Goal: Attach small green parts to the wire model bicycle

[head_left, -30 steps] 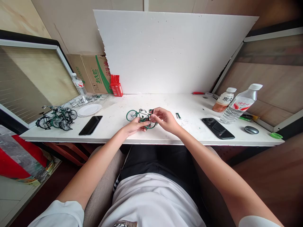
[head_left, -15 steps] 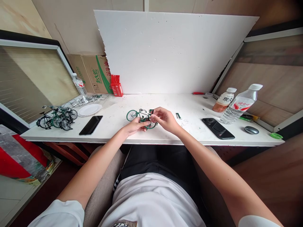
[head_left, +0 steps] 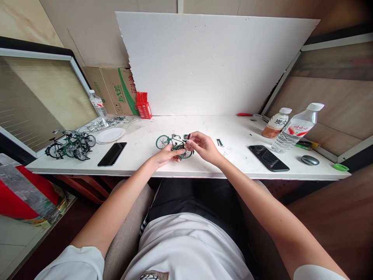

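Observation:
A green model bicycle (head_left: 162, 142) is held just above the front part of the white table, its front wheel to the left. My left hand (head_left: 166, 155) is closed on it near the rear wheel, thumb on top. At the rear end, my right hand (head_left: 203, 147) has thumb and forefinger pinched together close to the seat and rear wheel. A small dark piece shows by its forefinger; the fingers hide most of what the pinch holds. Just behind the right fingertips lies a small green part (head_left: 185, 136). Another green part (head_left: 219, 142) lies right of that hand.
Several finished model bicycles (head_left: 70, 146) stand at the left, near a phone (head_left: 112, 154) and white plates (head_left: 110, 135). To the right are a second phone (head_left: 268, 158), a water bottle (head_left: 297, 128), a drink bottle (head_left: 276, 123) and a mouse (head_left: 310, 160). A white foam board (head_left: 215, 64) stands behind.

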Available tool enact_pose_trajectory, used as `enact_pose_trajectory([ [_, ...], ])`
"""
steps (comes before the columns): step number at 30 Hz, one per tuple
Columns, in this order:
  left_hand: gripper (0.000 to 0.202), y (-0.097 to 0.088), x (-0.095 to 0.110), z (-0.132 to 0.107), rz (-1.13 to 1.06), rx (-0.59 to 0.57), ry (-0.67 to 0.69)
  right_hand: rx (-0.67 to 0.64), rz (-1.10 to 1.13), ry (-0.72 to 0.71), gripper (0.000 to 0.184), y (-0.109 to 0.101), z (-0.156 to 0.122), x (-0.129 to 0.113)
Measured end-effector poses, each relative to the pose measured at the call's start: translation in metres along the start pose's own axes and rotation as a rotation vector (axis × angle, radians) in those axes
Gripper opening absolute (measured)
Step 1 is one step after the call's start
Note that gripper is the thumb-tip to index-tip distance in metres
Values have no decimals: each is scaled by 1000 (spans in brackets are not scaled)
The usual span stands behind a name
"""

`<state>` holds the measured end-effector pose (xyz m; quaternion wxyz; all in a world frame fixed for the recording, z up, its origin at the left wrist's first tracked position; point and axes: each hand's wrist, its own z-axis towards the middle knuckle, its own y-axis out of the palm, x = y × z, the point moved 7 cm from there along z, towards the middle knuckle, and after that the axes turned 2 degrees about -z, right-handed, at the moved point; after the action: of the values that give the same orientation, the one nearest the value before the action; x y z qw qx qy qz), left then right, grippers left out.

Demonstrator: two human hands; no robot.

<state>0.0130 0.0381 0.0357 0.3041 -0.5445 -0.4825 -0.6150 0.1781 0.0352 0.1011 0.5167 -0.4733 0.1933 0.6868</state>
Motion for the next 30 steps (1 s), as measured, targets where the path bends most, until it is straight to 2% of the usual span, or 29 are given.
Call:
enact_pose_trajectory([
  [5,55,3,2,-1,12,-13,11,-8,-17,-3,47,1,-1,-3],
  [12,56,4,2,-1,13,-27,12,24,-191,-39,44,-1,-1,-7],
  [18,54,0,-1,1,20,9,-6,69,-298,-121,49,-4,-4,-16],
  [23,53,-2,-4,4,64,-27,9,73,-412,-192,40,-3,-5,-26],
  [30,53,-6,-9,8,148,-43,1,112,-349,-153,40,-7,-3,-22],
])
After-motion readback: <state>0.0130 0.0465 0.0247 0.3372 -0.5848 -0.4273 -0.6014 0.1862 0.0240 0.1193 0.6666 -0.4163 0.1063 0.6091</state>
